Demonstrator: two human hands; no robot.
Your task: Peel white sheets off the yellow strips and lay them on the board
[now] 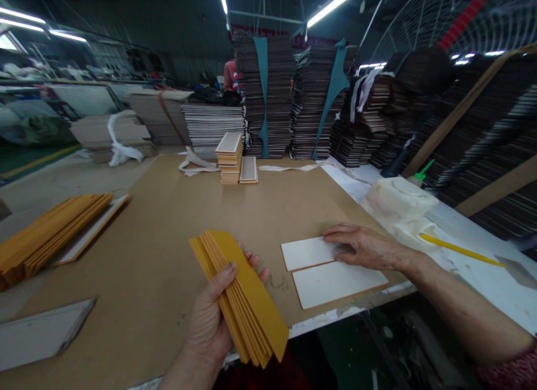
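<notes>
My left hand is wrapped round a fanned bundle of mustard-yellow board strips, thumb on the near side and fingertips showing beyond. The bundle is held tilted above the front edge of the table. Over to the right, my right hand rests with fingers stretched out on the right end of a white strip. A second white strip with a thin orange-brown edge lies just in front of it, nearly parallel. Both lie flat with their white faces up.
A pile of yellow strips lies at the left, with a grey panel nearer me. A small stack of strips stands at the back before tall dark stacks. A yellow stick and a whitish crumpled bag lie right.
</notes>
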